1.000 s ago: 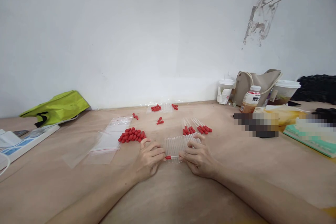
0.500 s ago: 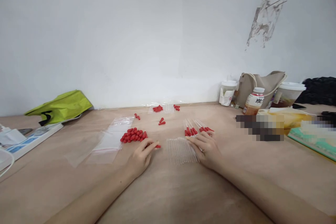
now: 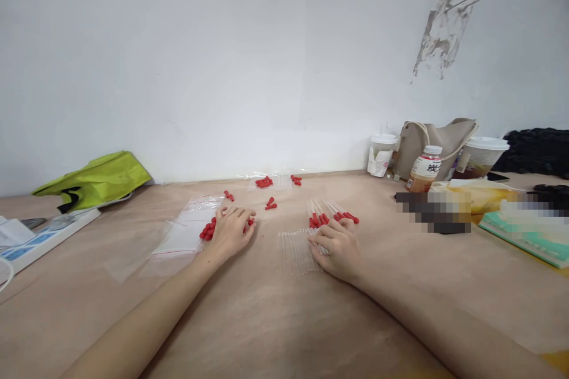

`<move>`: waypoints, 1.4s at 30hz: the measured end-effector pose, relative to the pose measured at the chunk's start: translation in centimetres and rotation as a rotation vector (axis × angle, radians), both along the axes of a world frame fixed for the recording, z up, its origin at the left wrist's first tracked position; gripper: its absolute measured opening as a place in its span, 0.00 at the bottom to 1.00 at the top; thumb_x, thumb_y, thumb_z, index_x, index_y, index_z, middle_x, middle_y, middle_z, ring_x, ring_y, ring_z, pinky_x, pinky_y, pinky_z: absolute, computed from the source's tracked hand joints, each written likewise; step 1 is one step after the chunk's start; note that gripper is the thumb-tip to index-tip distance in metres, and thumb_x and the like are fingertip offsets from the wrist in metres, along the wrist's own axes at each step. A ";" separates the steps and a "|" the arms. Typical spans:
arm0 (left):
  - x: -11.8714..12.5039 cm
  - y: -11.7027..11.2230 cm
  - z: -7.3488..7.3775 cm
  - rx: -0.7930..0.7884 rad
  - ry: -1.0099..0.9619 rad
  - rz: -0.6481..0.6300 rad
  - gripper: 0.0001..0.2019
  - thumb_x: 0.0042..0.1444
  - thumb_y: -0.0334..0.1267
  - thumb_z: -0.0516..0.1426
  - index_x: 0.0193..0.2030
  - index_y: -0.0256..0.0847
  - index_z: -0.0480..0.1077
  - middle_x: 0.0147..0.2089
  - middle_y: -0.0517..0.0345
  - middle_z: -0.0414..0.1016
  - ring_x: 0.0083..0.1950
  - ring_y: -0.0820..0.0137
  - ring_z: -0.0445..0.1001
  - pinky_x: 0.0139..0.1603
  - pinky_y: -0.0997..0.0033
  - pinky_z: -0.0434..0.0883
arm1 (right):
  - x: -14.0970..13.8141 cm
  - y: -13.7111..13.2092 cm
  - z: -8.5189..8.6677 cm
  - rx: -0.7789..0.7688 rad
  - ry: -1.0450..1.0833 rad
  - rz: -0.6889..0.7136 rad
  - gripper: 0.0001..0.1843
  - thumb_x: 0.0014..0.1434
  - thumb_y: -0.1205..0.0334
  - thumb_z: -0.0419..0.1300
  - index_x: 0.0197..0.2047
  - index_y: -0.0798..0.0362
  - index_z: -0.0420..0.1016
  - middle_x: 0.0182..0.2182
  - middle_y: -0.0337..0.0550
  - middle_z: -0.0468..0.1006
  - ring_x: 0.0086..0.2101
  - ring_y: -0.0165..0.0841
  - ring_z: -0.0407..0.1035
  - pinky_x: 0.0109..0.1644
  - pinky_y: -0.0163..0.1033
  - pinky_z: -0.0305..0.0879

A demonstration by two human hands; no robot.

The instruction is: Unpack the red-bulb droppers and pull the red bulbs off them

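Note:
My left hand [image 3: 232, 230] lies over the pile of red rubber bulbs [image 3: 207, 231], fingers spread and bent down onto it. It covers much of the pile, and red shows between thumb and forefinger. My right hand [image 3: 338, 250] is closed, with thumb and fingers pinching at the right end of a row of clear thin tubes [image 3: 293, 251]; its fingertips are partly hidden. Just beyond that hand, several droppers with red bulbs [image 3: 331, 219] lie fanned out, their thin tips pointing toward the wall. Loose red bulbs [image 3: 271, 204] sit between the hands, farther back.
Clear zip bags [image 3: 189, 228] lie left of the pile. Near the wall are more red bulbs [image 3: 264, 182] on clear plastic. A power strip [image 3: 48, 237] and a lime-green bag [image 3: 102, 174] stand left. At right are a bottle [image 3: 425, 170], cups [image 3: 381, 154] and a grey bag [image 3: 406, 151].
My left hand has moved left and away from me, from beside the pile with a red bulb at its fingertips to over the pile. My right hand stays by the tubes. The view shifts slightly.

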State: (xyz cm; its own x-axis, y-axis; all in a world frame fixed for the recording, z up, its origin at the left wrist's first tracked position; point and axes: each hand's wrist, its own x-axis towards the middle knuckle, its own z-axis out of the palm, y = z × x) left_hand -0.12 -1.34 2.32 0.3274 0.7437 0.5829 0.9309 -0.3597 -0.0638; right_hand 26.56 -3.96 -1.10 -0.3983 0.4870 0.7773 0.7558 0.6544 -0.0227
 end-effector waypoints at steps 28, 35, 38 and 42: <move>5.8 0.8 0.6 -0.206 -0.144 -0.052 0.08 0.51 0.43 0.53 0.30 0.43 0.71 0.42 0.52 0.71 0.47 0.59 0.64 0.48 0.52 0.54 | 3.0 0.3 1.0 -0.058 0.145 -0.108 0.15 0.59 0.59 0.49 0.29 0.50 0.75 0.23 0.38 0.74 0.28 0.29 0.64 0.43 0.40 0.44; 13.3 4.4 1.0 -0.434 -0.203 0.003 0.19 0.44 0.55 0.54 0.20 0.40 0.71 0.26 0.54 0.73 0.36 0.61 0.70 0.44 0.55 0.58 | 6.2 2.4 0.4 -0.104 0.242 -0.312 0.15 0.58 0.58 0.50 0.27 0.50 0.74 0.23 0.38 0.75 0.27 0.30 0.64 0.38 0.39 0.43; 14.5 4.8 0.9 -0.475 -0.199 0.026 0.23 0.40 0.58 0.55 0.18 0.36 0.69 0.24 0.52 0.73 0.36 0.61 0.71 0.42 0.57 0.57 | 6.1 2.5 0.3 -0.113 0.257 -0.327 0.16 0.58 0.57 0.50 0.25 0.51 0.73 0.21 0.38 0.74 0.26 0.29 0.63 0.37 0.39 0.43; 14.9 4.9 0.9 -0.473 -0.190 0.044 0.21 0.41 0.55 0.56 0.17 0.34 0.67 0.25 0.49 0.73 0.36 0.61 0.70 0.41 0.56 0.56 | 5.6 2.1 0.4 -0.082 0.236 -0.300 0.14 0.58 0.58 0.50 0.28 0.51 0.74 0.23 0.38 0.76 0.28 0.30 0.64 0.39 0.40 0.43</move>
State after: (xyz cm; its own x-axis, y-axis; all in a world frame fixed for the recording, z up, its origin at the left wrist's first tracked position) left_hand 14.83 3.52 3.22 0.2112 0.9511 0.2255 0.9251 -0.2690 0.2679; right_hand 32.17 -1.87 -0.69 -0.0437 0.6193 0.7839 0.8813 0.3935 -0.2617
